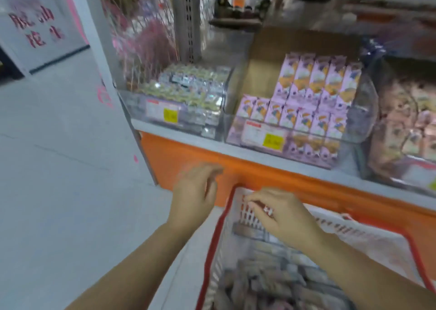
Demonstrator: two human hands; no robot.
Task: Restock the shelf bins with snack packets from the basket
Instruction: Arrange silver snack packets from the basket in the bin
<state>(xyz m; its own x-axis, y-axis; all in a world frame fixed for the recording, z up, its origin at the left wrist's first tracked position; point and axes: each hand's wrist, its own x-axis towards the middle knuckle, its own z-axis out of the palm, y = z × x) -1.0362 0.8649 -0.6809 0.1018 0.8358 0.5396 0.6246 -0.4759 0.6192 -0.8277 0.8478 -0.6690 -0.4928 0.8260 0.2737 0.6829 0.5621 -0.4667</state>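
A white mesh basket with a red rim (213, 243) stands low in front of the shelf, and greyish-purple snack packets (271, 286) fill its bottom. My right hand (283, 215) hovers over the basket's far wall with curled fingers; blur hides whether they pinch anything. Left of the basket, my left hand (195, 191) hangs before the orange shelf base (169, 153) with loose fingers and nothing in it. On the shelf, a clear bin (368, 111) holds rows of pink packets (313, 92).
A clear bin of silver and yellow packets (188, 90) stands at the shelf's left end, and a bin of brownish packets (410, 125) at the right. A cardboard box (262, 73) stands behind the pink packets. Grey floor (59, 156) spreads to the left.
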